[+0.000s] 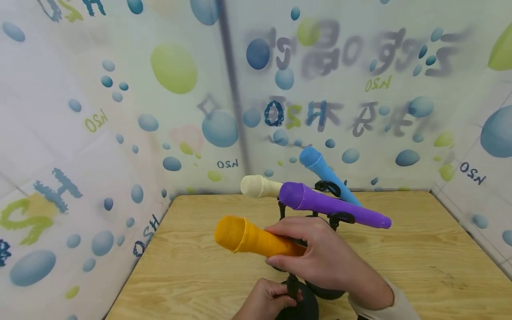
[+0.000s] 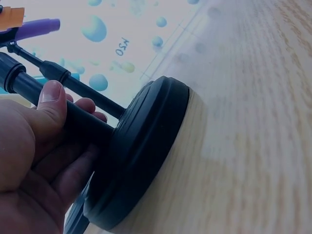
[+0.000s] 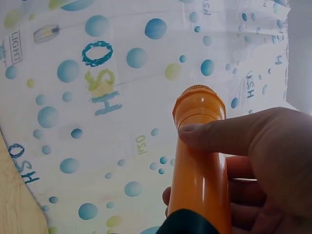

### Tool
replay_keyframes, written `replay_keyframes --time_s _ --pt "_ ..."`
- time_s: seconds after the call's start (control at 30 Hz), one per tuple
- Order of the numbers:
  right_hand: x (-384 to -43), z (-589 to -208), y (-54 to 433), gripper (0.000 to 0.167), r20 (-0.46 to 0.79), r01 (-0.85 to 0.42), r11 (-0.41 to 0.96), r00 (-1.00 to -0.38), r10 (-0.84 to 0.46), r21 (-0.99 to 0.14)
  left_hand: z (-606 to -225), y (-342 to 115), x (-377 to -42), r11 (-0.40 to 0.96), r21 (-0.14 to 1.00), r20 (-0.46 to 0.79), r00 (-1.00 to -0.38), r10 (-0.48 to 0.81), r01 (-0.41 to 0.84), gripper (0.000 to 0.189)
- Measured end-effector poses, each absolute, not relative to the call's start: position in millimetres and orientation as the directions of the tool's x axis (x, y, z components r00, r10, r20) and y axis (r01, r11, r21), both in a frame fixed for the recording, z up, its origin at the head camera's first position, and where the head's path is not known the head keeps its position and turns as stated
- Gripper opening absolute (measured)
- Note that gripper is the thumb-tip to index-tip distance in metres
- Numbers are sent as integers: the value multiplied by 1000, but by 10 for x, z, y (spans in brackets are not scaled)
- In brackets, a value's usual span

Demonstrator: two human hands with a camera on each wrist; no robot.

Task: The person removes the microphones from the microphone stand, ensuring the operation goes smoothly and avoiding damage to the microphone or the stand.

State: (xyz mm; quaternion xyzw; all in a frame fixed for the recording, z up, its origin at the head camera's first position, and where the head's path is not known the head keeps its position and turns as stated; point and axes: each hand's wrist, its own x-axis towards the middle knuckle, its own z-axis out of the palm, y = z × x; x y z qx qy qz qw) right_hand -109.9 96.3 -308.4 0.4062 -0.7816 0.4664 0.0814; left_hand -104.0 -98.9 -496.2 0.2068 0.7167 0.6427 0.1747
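An orange microphone (image 1: 254, 238) points left and slightly upward in the head view, with my right hand (image 1: 330, 255) gripping its body. In the right wrist view the thumb lies along the microphone (image 3: 200, 165) below its head, and a dark clip (image 3: 187, 223) shows at the lower end. My left hand (image 1: 266, 300) holds the black pole of a microphone stand low down, just above its round base (image 1: 306, 306). The left wrist view shows thumb and fingers around that pole (image 2: 90, 119), with the base (image 2: 141, 151) on the wooden table.
Behind the orange microphone, a purple microphone (image 1: 336, 206), a cream microphone (image 1: 260, 186) and a blue microphone (image 1: 330, 173) rest on black stands. The wooden table (image 1: 188, 253) meets a patterned curtain (image 1: 192, 146) at the back and sides.
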Motion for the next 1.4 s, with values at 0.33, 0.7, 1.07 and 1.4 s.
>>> replay_keyframes --time_s 0.33,0.7,1.07,1.4 --pt "-1116 -3008 928 32 546 -740 219 -632 -549 -636 -4980 -978 -1048 106 987 48 -840 540 124 19" --pt "-1137 -2988 861 32 560 -742 192 -625 -544 -642 -4991 -986 -1049 105 987 46 -837 546 122 22" --pt "-1132 -2944 780 37 536 -719 196 -645 -545 -667 -5005 -1005 -1060 108 983 63 -833 549 146 22" --pt "-1153 -2903 731 35 577 -759 178 -604 -550 -626 -4998 -1006 -1057 97 988 44 -833 552 117 23"
